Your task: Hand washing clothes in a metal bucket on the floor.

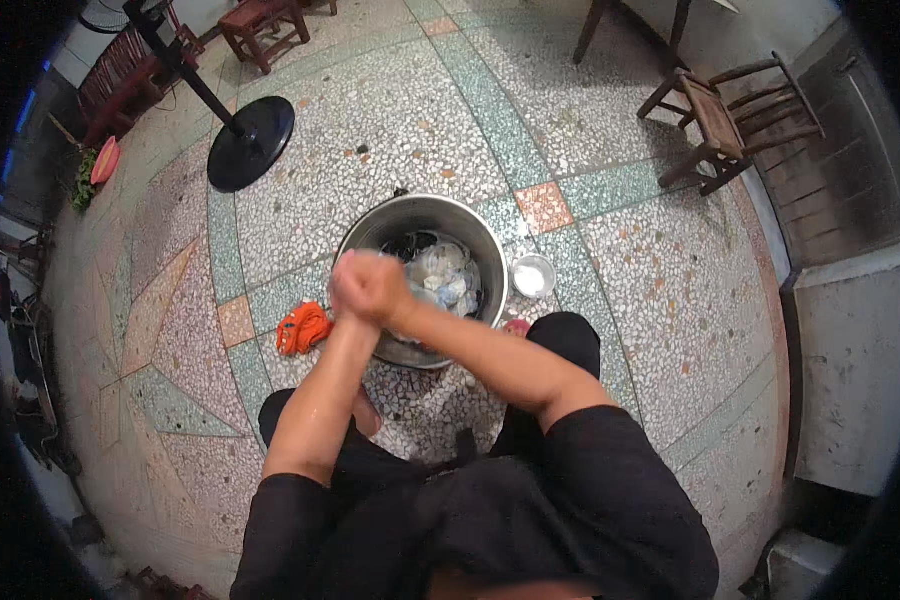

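My left hand point(347, 291) and my right hand point(382, 285) are pressed together, fingers closed, above the left side of a large metal pot point(492, 240). Both are a little blurred, and whatever lies between them, if anything, is hidden. Inside the pot lies a heap of wet-looking cloth point(448, 272), pale with some blue, with a dark piece point(407, 246) at its far side. My hands and forearms cover the near left part of the pot. Just right of it stands a small bowl point(533, 276) with something white in it.
A bunched orange cloth point(303, 328) lies on the speckled floor left of the pot. Farther off are a fan's round black base point(251, 144), a wooden chair point(715, 115) at the right and a low wooden stool point(263, 28). My knees flank the pot's near side.
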Demonstrator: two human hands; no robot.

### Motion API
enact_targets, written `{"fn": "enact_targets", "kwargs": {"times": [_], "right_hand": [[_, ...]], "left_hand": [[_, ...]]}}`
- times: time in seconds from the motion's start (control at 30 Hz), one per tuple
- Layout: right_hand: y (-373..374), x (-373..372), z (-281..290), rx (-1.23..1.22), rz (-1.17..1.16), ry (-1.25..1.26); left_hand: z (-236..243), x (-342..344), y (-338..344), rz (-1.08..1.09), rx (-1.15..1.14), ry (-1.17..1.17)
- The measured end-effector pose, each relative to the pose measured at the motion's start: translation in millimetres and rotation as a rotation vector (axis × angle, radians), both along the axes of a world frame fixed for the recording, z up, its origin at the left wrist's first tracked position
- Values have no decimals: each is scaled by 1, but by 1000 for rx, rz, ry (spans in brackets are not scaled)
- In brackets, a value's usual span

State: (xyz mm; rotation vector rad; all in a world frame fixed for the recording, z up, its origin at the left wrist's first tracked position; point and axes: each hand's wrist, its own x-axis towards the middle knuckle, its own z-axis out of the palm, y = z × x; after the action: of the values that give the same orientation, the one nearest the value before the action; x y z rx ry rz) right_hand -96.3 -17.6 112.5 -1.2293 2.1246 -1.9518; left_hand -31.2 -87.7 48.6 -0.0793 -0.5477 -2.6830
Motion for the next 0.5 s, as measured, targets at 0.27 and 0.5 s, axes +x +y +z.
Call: {"fn": "enact_targets", "kwargs": {"times": [0.27,0.5], "right_hand": [[5,23,2,51,22,68],[9,-28,-21,269,-110,-194]], "left_hand": [[17,24,-3,5,101,-343],[67,-20,59,177,185,-878]]}}
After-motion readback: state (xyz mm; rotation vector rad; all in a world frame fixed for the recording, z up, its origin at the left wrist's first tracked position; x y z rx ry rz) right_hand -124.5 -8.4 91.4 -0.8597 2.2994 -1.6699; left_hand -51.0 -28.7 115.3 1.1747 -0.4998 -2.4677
